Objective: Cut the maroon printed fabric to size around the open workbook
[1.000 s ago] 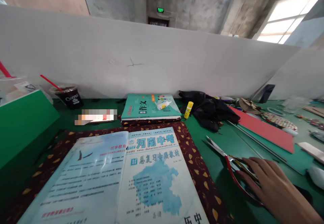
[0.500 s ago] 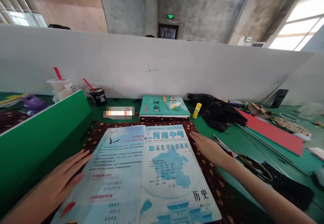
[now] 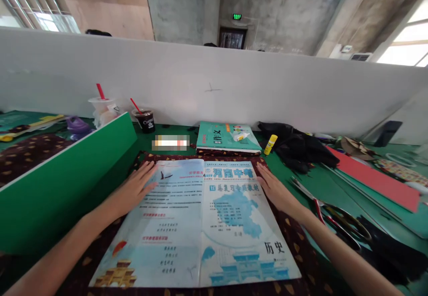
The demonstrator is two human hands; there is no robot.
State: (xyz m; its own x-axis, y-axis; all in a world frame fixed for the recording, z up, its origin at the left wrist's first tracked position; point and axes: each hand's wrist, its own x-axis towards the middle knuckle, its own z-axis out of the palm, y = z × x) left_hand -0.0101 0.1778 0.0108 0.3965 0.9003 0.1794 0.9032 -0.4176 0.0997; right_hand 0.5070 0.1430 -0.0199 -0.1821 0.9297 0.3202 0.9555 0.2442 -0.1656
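An open book (image 3: 227, 224) lies flat in front of me, its light-blue pages printed with Chinese text and drawings of buildings. Under it spreads a dark brown patterned cloth (image 3: 290, 247). My left hand (image 3: 138, 189) rests at the book's upper left edge with its fingers stretched out. At the upper right edge my right hand (image 3: 276, 189) lies flat, fingers extended, partly on the cloth. Neither hand grips anything. Beyond the book sits a closed green book (image 3: 209, 137) with a white correction-tape-like item (image 3: 240, 137) on it. A yellow glue stick (image 3: 270, 145) stands beside that.
Scissors (image 3: 344, 220) lie right of my right arm, near a black cloth (image 3: 294, 142) and a red board (image 3: 377, 178). A green panel (image 3: 73, 184) stands on the left. Two drink cups (image 3: 145, 122) with red straws stand by the white partition (image 3: 174, 82).
My left hand has slid forward along the book's left edge. More of the book's lower part now shows. The view has shifted left; my right hand stays by the upper right edge.
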